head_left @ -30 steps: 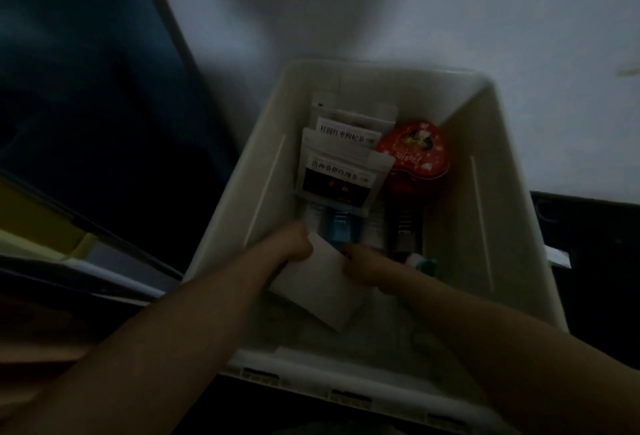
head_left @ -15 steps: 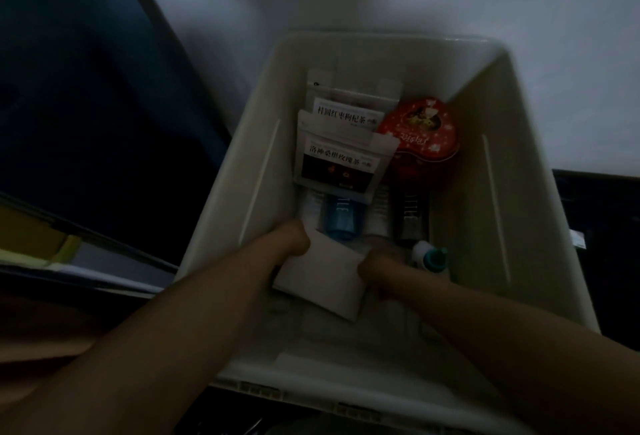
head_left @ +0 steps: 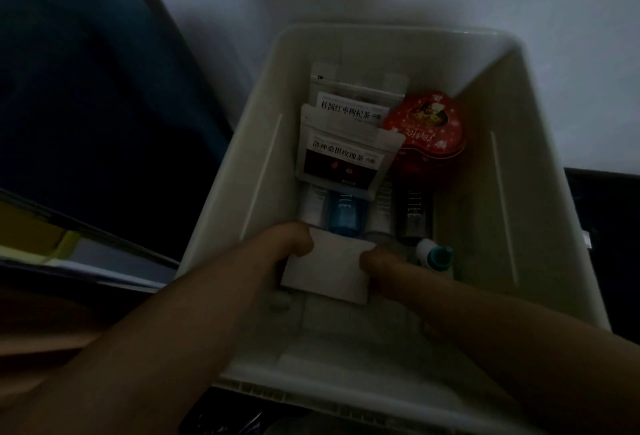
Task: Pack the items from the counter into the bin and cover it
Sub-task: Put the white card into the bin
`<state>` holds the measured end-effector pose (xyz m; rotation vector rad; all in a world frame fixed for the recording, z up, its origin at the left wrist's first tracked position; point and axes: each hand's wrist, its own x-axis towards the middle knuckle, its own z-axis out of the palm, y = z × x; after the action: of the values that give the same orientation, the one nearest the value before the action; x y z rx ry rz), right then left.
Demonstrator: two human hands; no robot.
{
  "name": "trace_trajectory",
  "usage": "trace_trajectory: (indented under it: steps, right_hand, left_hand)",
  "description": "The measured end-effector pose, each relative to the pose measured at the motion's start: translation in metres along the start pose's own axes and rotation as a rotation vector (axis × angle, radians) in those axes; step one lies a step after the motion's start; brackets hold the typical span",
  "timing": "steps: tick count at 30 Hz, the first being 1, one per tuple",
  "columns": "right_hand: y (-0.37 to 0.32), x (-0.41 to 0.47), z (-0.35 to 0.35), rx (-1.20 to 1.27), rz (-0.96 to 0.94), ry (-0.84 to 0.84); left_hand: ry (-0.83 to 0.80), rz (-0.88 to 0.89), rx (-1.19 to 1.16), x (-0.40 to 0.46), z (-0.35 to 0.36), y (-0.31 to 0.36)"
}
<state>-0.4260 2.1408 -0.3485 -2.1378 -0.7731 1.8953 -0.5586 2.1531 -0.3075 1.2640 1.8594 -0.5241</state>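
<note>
Both hands, left hand [head_left: 289,244] and right hand [head_left: 375,261], grip the white box [head_left: 327,270] by its short ends inside the bin [head_left: 540,192], fingers curled round it, long axis crosswise between them.

The bin [head_left: 540,192] is seen to be smooth, matt off-white plastic. The red tin [head_left: 427,126] is finished in glossy printed metal. The two pouches [head_left: 343,157] are faced in matt paper, and the blue bottle [head_left: 346,218] is made of translucent plastic.
</note>
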Motion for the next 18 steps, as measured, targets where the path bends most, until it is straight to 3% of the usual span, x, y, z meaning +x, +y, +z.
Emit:
trace_trajectory:
  steps: [6,18]
  right_hand:
    - [0.006,0.004,0.000,-0.023,-0.017,-0.047]
    - [-0.003,-0.013,-0.005,-0.078,-0.070,-0.084]
  left_hand:
    - [-0.039,0.023,0.059,0.011,0.002,0.002]
    - [-0.012,0.007,0.423,0.014,0.000,0.016]
